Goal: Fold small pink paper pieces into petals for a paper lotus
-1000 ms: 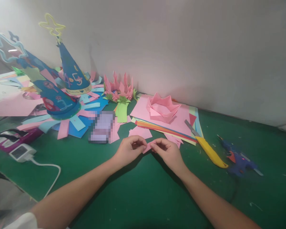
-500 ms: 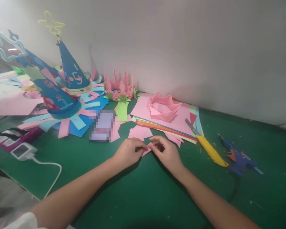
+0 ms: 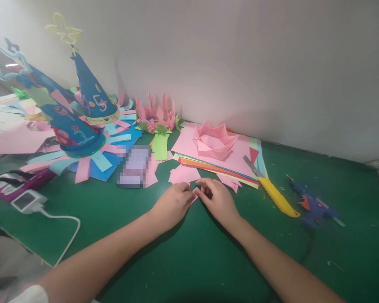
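Observation:
A small piece of pink paper [image 3: 195, 196] is pinched between both hands just above the green table [image 3: 189, 256]. My left hand [image 3: 173, 205] closes on its left side, the fingers covering much of it. From the right, my right hand [image 3: 217, 198] grips the paper between thumb and fingertips. Pink paper scraps [image 3: 185, 174] lie right behind my hands. Farther back, a pink folded paper flower [image 3: 214, 141] rests on a stack of coloured paper [image 3: 181, 141].
To the right lie a yellow utility knife [image 3: 279, 198], its blade on the paper stack, and a blue glue gun [image 3: 316, 208]. At left are a phone [image 3: 134, 166], blue cone hats [image 3: 93, 90], a pink paper crown [image 3: 156, 113] and a white charger [image 3: 28, 202] with its cable.
My left fingers have shifted over the pink paper, so less of it shows. The whole view has moved slightly; the things on the table stay in place.

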Demonstrator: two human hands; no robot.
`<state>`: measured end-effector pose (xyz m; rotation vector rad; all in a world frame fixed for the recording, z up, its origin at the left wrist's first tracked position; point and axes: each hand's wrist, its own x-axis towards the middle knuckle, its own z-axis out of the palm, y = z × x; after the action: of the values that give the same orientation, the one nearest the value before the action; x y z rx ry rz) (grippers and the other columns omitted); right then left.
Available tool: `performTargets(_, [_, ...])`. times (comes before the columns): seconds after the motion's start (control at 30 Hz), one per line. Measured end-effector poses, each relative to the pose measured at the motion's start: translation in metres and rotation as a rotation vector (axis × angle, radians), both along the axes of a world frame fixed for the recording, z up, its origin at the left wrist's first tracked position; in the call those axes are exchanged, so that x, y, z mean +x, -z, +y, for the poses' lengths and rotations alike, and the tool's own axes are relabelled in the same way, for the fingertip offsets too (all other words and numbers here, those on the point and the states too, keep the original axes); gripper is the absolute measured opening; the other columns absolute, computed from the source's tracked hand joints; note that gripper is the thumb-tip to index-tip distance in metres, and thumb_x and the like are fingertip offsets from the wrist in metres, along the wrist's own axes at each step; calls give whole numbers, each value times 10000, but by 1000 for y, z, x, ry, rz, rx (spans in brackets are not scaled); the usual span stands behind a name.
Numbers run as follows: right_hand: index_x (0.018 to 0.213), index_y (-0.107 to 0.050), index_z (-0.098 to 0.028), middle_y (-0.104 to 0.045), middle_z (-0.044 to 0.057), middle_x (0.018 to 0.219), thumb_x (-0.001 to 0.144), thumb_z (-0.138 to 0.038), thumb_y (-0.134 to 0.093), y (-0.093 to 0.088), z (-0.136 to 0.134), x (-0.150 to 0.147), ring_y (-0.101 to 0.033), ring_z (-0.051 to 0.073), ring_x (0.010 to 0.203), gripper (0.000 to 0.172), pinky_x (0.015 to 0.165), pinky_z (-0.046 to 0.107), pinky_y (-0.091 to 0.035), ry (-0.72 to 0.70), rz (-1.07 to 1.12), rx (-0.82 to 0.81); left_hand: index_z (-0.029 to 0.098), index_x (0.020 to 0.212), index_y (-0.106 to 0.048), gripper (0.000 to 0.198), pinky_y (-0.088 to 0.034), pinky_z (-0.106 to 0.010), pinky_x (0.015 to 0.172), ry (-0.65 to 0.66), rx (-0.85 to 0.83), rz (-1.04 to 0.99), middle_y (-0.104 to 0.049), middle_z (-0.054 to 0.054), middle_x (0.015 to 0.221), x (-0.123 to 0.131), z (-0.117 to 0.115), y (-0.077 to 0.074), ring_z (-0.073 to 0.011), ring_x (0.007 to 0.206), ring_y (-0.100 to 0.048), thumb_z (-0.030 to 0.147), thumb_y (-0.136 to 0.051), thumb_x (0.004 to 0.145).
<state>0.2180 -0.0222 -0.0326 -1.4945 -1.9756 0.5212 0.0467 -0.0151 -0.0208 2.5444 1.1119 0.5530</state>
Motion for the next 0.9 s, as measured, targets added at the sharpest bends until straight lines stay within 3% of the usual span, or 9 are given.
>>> performTargets(0.23, [925,-567,-211,-559,-20,620,816,-224,-528,-4,-3,3,-524,168,625,117,579,271,-381,19,-18,-38,152,674,-666,255,-439,-231,664,51,-141,-81,-565,-38,771,-3,3,0,-115,674,-539,119,-487,853])
performTargets(0.53, [861,-556,-199,-541,-15,637,807,-205,-529,-2,-3,2,-502,161,637,61,595,268,-367,2,-47,-34,141,658,-652,290,-409,-241,632,72,-77,-48,-521,-43,764,-2,1,0,-124,664,-501,152,-468,882])
performTargets(0.73, [790,-542,-201,-515,-13,651,800,-220,-549,-3,-1,4,-489,159,639,22,592,269,-358,4,-45,-5,156,703,-658,312,-429,-231,692,204,-140,-90,-571,-52,884,-7,9,-6,-117,725,-545,184,-429,913])
performTargets(0.9, [737,-498,-206,-472,-21,636,800,-226,-545,-2,-1,5,-465,153,624,82,591,268,-350,-13,-26,6,158,742,-657,299,-403,-222,679,285,-150,-83,-586,-45,844,-12,13,-9,-116,717,-537,169,-416,919])
